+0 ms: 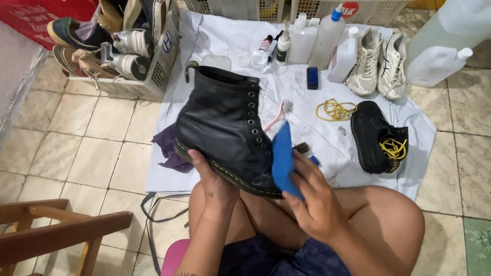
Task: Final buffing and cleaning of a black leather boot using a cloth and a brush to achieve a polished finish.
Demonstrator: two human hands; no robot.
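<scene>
your left hand (217,186) cups the sole of the tall black leather lace-up boot with yellow welt stitching (225,128) from underneath, fingers curled up round the edge of the sole near the middle, thumb out of sight. your right hand (317,204) pinches a folded blue cloth (283,159) between thumb and pressed-together fingers, and the cloth lies against the boot's toe end, just beside the lowest eyelets.

the boot is held up in the air over your knees, above the white sheet spread on the tiled floor (317,107). its sole runs diagonally, heel up and to the left, toe down and to the right toward your right hand; the shaft rises away from you, opening toward the row of white plastic bottles (317,41), with the laceless eyelet row facing right.

to wipe well here, it seems best to keep the left hand firm under the sole so the boot doesn't roll, and to work the cloth in short strokes along the toe and the welt seam (the stitching groove likely traps dirt). turning the boot with the left hand looks easier than stretching the right wrist round it.
</scene>
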